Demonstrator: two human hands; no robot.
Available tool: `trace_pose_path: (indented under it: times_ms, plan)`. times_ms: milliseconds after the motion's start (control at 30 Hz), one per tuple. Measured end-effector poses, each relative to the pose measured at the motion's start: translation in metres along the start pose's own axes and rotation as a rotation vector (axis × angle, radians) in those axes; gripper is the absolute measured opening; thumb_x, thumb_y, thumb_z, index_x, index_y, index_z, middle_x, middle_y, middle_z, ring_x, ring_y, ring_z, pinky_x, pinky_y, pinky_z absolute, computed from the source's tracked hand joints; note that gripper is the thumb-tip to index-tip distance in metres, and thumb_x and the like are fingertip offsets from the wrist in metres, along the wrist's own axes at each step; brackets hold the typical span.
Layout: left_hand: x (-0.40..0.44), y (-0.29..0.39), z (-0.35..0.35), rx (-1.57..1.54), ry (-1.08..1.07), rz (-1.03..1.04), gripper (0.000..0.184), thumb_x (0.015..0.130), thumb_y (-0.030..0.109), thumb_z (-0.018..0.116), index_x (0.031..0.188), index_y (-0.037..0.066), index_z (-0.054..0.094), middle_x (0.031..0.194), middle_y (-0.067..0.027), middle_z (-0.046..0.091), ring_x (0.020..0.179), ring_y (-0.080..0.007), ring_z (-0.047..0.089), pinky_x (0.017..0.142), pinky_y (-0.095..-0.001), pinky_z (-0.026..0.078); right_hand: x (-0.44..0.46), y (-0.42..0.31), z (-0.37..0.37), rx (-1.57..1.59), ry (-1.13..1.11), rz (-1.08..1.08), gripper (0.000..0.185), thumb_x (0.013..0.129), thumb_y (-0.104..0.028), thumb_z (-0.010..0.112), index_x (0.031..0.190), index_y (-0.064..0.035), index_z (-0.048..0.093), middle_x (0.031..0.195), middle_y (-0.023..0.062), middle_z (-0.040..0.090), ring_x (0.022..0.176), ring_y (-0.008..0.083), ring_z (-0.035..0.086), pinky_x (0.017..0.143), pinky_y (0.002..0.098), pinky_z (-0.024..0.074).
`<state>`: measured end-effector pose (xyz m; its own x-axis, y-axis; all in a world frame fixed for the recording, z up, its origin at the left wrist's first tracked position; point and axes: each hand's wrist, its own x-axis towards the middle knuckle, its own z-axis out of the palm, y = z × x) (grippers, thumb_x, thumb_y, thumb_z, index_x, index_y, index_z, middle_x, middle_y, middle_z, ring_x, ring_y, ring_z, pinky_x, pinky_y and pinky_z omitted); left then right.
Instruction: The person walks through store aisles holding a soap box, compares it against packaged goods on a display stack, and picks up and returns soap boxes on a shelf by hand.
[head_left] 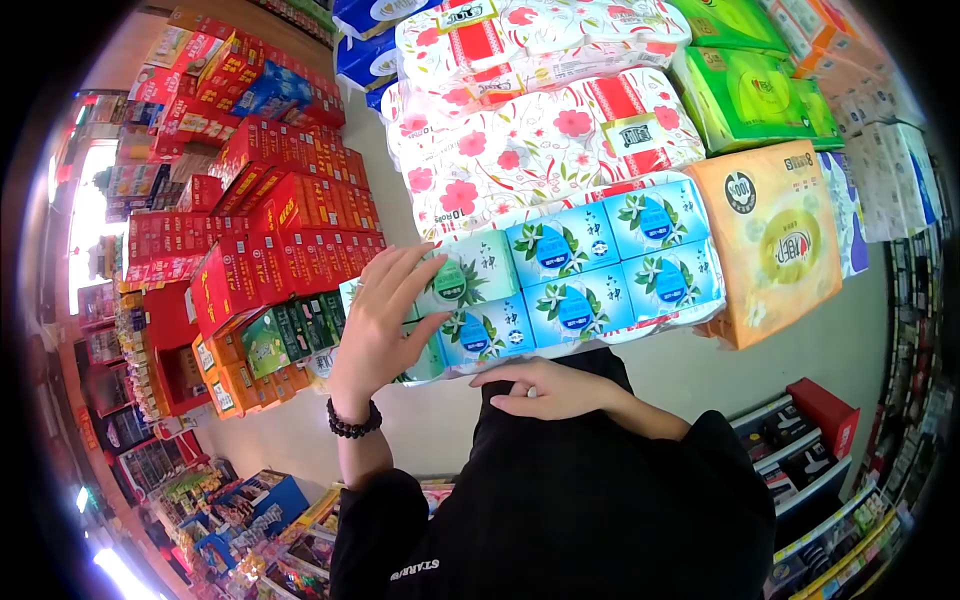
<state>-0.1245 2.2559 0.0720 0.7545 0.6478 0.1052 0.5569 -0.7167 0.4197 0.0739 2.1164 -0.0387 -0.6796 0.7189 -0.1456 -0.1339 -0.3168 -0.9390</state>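
Observation:
My left hand (378,325), with a dark beaded bracelet on the wrist, is over the left end of a row of soap boxes. Its fingers and thumb close on the left end of a green soap box (480,272). More green boxes lie partly hidden beneath that hand. To the right, several blue soap boxes (575,305) stand side by side in two rows. My right hand (545,388), wearing a ring, rests in front of my body by the near edge of the boxes. Its fingers are loosely extended and hold nothing.
Behind the soap lie flowered toilet-roll packs (540,150), with green tissue packs (750,100) and an orange tissue pack (770,240) to the right. Red cartons (290,200) are stacked at left. A low shelf unit (800,440) stands on the floor at lower right.

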Motion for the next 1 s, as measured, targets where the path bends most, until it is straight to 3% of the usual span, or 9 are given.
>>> trace_pose_path:
  times_ms: [67,233,300,433,500,567,667,700,1000]
  plan:
    - [-0.001,-0.002,-0.001,-0.003,0.007,0.018,0.061,0.073,0.007,0.081,0.13,0.003,0.06,0.133,-0.0176,0.059,0.123,-0.0379,0.055,0.104,-0.0497,0.044,0.0,-0.007,-0.004,-0.042,-0.042,0.065,0.038,0.1,-0.023,0.06,0.135,-0.0079,0.058,0.084,0.0034,0.068,0.06,0.0046,0.052,0.054,0.0232,0.0409]
    - [-0.007,-0.004,0.005,0.053,0.049,0.039,0.057,0.076,0.012,0.08,0.129,0.003,0.06,0.132,-0.0162,0.06,0.122,-0.0373,0.056,0.1,-0.049,0.045,0.0,-0.007,0.004,-0.115,0.066,0.012,0.037,0.101,-0.029,0.06,0.128,-0.0054,0.063,0.073,0.0067,0.067,0.063,0.0115,0.06,0.06,0.0273,0.0475]
    - [-0.012,-0.007,0.006,0.051,0.06,0.051,0.057,0.078,0.012,0.079,0.13,0.002,0.059,0.133,-0.0168,0.06,0.121,-0.0374,0.056,0.1,-0.0475,0.046,0.0,-0.01,0.01,-0.121,0.125,0.098,0.037,0.101,-0.029,0.059,0.128,-0.0055,0.064,0.075,0.0061,0.067,0.063,0.0102,0.058,0.061,0.0263,0.0473]
    - [-0.012,-0.018,0.006,0.043,0.076,0.087,0.056,0.08,0.012,0.078,0.132,0.002,0.059,0.134,-0.019,0.06,0.121,-0.0381,0.058,0.101,-0.0445,0.048,0.007,0.005,0.034,-0.156,0.418,0.005,0.031,0.101,-0.022,0.059,0.123,-0.0027,0.067,0.114,0.0097,0.071,0.077,0.0086,0.059,0.072,0.0258,0.0481]
    - [-0.016,-0.019,0.01,0.013,0.089,0.09,0.055,0.082,0.013,0.078,0.132,0.002,0.059,0.134,-0.0194,0.06,0.12,-0.0382,0.059,0.099,-0.044,0.049,0.014,0.018,0.053,0.052,0.593,-0.054,0.03,0.103,-0.02,0.057,0.121,0.0017,0.067,0.116,0.0084,0.07,0.093,0.0095,0.06,0.082,0.0273,0.0485]
    - [-0.017,-0.02,0.012,-0.035,0.106,0.08,0.054,0.082,0.014,0.077,0.131,0.002,0.059,0.133,-0.0199,0.06,0.119,-0.0385,0.06,0.099,-0.044,0.049,0.018,0.027,0.069,-0.033,0.734,-0.157,0.03,0.104,-0.021,0.055,0.12,0.0012,0.067,0.098,0.0051,0.07,0.075,0.0075,0.059,0.067,0.0242,0.0474]
    - [-0.02,-0.022,0.017,-0.004,0.165,0.127,0.05,0.083,0.017,0.077,0.128,0.003,0.06,0.132,-0.0185,0.061,0.116,-0.0366,0.061,0.095,-0.0432,0.051,0.008,0.01,0.108,0.312,0.77,0.012,0.031,0.105,-0.021,0.051,0.121,0.0005,0.066,0.073,-0.0005,0.061,0.053,0.0034,0.047,0.049,0.0205,0.0364]
    - [-0.021,-0.022,0.018,0.012,0.187,0.14,0.049,0.083,0.018,0.078,0.126,0.003,0.061,0.131,-0.0175,0.061,0.115,-0.0359,0.062,0.093,-0.043,0.052,0.011,0.02,0.124,0.36,0.81,-0.109,0.031,0.107,-0.02,0.047,0.122,0.0011,0.064,0.057,-0.0055,0.048,0.042,0.0004,0.033,0.042,0.0202,0.0235]
    - [-0.026,-0.021,0.02,-0.067,0.165,0.113,0.048,0.087,0.024,0.075,0.127,0.001,0.061,0.125,-0.0208,0.066,0.115,-0.0375,0.062,0.098,-0.042,0.048,-0.009,0.054,0.22,0.727,0.844,-0.399,0.034,0.109,-0.023,0.046,0.12,0.0039,0.062,0.053,-0.0085,0.032,0.042,0.0011,0.026,0.041,0.0208,0.0197]
